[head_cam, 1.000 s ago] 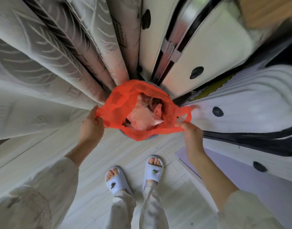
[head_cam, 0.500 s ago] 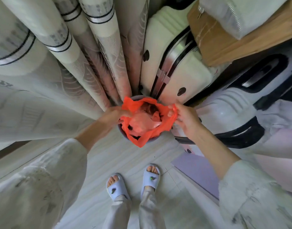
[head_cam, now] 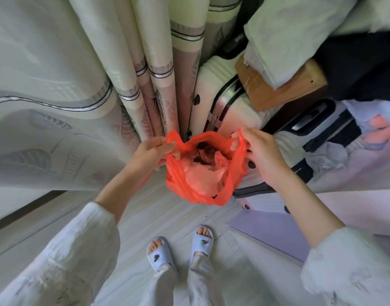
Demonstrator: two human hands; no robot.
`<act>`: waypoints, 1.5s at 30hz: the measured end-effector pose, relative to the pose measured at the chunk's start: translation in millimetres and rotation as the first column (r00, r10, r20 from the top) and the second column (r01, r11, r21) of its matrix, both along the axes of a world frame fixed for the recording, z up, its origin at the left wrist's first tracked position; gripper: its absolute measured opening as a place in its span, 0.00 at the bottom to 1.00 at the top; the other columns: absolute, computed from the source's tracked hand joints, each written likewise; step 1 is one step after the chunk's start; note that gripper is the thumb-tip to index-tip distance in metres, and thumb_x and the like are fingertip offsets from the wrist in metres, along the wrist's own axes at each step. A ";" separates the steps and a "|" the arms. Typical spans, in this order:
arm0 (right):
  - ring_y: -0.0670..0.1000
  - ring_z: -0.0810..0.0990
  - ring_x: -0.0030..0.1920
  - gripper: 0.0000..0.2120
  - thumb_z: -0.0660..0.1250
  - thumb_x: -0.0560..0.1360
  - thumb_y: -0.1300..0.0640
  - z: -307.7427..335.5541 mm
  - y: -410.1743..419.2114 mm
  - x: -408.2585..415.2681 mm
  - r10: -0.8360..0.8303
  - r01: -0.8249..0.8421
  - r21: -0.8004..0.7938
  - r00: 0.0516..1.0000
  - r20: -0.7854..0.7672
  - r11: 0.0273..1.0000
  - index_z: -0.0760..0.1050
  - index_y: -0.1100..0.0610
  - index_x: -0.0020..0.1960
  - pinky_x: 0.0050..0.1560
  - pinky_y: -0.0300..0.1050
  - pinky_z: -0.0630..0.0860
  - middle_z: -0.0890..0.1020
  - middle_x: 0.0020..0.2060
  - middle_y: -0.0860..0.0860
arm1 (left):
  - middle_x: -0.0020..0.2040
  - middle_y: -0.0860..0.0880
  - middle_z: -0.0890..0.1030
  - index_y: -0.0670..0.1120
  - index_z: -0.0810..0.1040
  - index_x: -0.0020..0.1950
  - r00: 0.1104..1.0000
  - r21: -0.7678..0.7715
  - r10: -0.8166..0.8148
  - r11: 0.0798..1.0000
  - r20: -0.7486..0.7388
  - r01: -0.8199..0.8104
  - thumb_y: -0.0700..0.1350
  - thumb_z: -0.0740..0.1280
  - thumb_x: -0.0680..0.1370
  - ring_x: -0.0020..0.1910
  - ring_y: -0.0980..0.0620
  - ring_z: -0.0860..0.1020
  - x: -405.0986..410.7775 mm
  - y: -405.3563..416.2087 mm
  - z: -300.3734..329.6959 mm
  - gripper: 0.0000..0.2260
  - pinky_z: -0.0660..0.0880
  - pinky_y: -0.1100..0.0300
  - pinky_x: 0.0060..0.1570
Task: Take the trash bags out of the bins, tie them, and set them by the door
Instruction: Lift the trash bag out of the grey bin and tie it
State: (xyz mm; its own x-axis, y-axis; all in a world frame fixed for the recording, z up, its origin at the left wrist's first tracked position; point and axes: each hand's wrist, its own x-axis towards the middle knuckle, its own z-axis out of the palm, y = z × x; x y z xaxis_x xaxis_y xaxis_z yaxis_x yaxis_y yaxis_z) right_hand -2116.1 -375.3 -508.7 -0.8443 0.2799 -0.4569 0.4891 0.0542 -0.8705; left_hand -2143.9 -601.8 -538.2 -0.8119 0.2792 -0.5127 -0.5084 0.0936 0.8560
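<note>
Left hand point(head_cam: 148, 154) pinched on left rim of orange trash bag point(head_cam: 189, 184); right hand point(head_cam: 261, 155) gripped right rim. Bag held open between hands above pale floor point(head_cam: 158, 217), mouth up, pink crumpled rubbish inside. Hung in front of patterned curtains point(head_cam: 101, 85) and white suitcase point(head_cam: 238, 113). Bin hidden, could not tell. Slippered feet point(head_cam: 180, 248) below bag.

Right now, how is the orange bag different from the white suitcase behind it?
The orange trash bag is thin, soft and crumpled; the white suitcase is hard and smooth with black dots. The bag hangs open from the left hand and right hand, showing rubbish inside, while the suitcase stands shut with a cardboard box on top. Both are beside the curtain.
</note>
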 end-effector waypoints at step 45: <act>0.46 0.75 0.35 0.09 0.60 0.76 0.63 -230.2 -127.7 325.1 0.183 -0.194 0.073 0.974 0.135 0.978 0.78 0.65 0.51 0.39 0.36 0.71 0.78 0.32 0.51 | 0.40 0.49 0.79 0.50 0.77 0.41 0.983 -0.312 0.174 0.938 0.059 -0.148 0.34 0.61 0.76 0.41 0.52 0.76 375.4 -137.9 -189.6 0.12 0.75 0.58 0.50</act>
State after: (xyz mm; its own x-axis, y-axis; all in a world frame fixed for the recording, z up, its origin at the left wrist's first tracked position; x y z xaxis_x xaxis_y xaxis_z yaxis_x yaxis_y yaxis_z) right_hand -1791.0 -503.0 -738.9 -0.8223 0.1642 -0.5448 0.5690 0.2272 -0.7903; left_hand -1768.5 -739.8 -727.8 -0.7827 -0.0324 -0.6216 -0.6079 0.2542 0.7522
